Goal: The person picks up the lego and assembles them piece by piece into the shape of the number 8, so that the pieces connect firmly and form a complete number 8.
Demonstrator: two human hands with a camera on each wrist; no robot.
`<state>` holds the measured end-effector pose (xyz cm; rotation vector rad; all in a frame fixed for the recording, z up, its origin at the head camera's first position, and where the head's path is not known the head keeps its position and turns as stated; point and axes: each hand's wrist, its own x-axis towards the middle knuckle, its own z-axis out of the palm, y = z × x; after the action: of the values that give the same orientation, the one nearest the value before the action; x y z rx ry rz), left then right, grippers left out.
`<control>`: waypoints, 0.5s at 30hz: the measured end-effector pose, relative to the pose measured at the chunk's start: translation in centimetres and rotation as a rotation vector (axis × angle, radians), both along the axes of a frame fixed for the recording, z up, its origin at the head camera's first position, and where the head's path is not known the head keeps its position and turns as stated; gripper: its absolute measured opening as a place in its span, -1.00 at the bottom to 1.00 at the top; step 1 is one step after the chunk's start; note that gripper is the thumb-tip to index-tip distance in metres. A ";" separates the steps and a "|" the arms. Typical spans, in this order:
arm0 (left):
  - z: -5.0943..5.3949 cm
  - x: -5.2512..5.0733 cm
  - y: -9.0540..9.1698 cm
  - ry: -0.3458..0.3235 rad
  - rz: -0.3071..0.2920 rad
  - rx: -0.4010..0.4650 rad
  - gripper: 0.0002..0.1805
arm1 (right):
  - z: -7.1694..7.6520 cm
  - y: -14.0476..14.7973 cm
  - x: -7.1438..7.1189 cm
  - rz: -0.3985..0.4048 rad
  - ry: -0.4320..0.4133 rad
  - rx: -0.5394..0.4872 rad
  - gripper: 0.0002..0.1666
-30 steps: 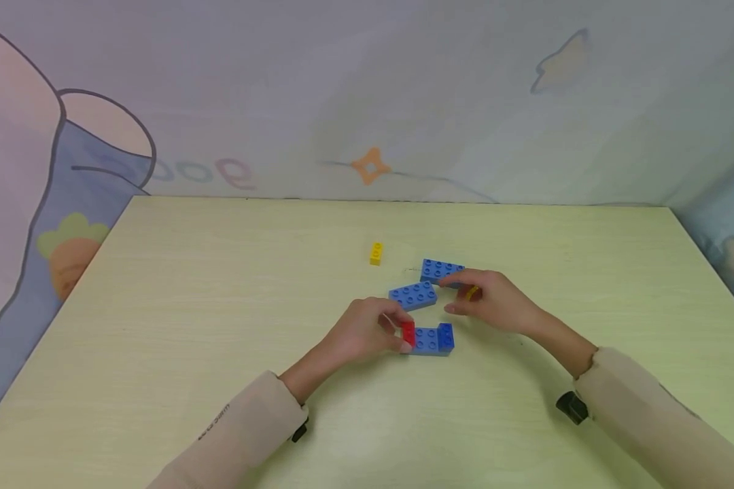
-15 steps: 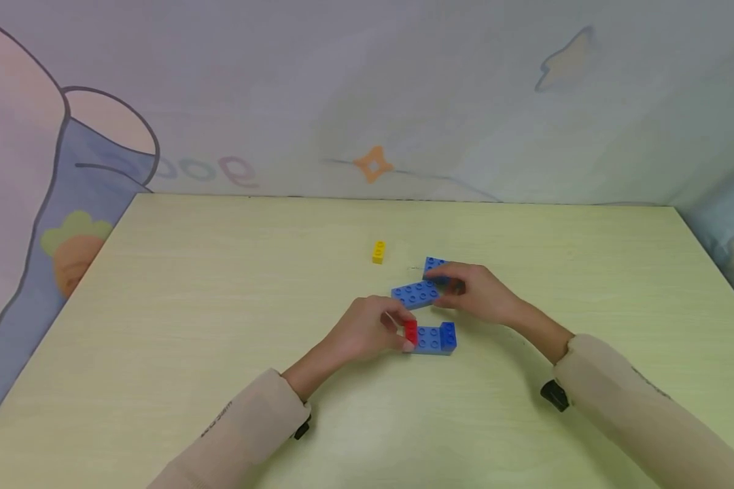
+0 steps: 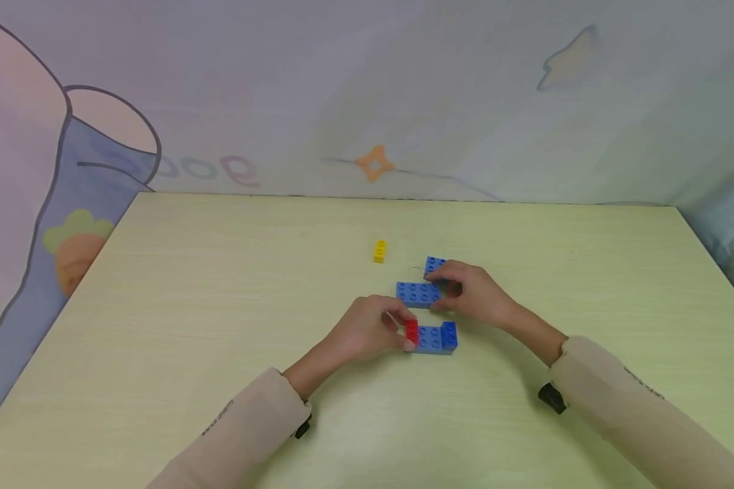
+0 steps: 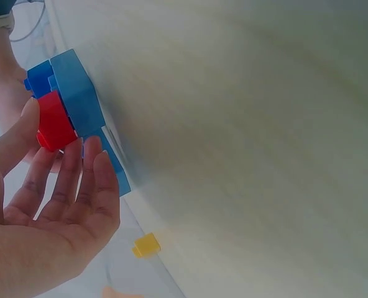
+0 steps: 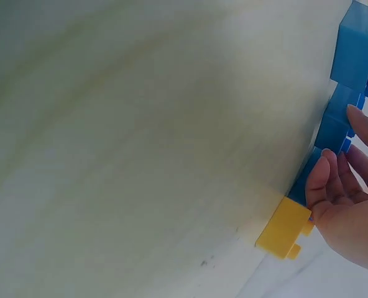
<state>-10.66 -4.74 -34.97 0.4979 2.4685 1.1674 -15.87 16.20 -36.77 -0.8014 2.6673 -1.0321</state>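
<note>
My left hand (image 3: pixel 370 328) pinches the red brick (image 3: pixel 412 333) between thumb and fingers. That brick sits on the left end of a light blue brick (image 3: pixel 429 343), and a dark blue brick (image 3: pixel 449 335) stands on its right end. My right hand (image 3: pixel 480 292) grips the right end of a second light blue brick (image 3: pixel 412 293), which lies just behind, roughly parallel to the front one. A third blue brick (image 3: pixel 434 266) lies farther back, partly covered by my right hand. In the right wrist view, a yellow brick (image 5: pixel 283 228) stands close beside that hand.
A small yellow brick (image 3: pixel 380 251) lies on the pale table (image 3: pixel 232 285), behind and left of the blue bricks. At the table's back edge rises a printed backdrop (image 3: pixel 318 102).
My right hand has come left from beside the second light blue brick and taken hold of its right end. That brick has turned from slanted to straight. My left hand keeps its grip.
</note>
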 end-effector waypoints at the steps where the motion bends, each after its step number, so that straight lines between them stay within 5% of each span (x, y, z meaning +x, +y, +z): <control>1: 0.0 0.0 0.0 -0.002 0.001 0.000 -0.70 | -0.1 0.0 0.0 -0.004 0.005 0.001 -0.56; 15: 0.0 -0.1 0.1 -0.043 0.022 -0.012 -0.71 | 1.4 2.3 0.9 -0.038 0.049 -0.077 -0.66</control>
<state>-10.74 -4.64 -34.97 0.4393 2.4491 1.1583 -15.02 18.54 -35.41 -0.8040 2.7085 -1.1453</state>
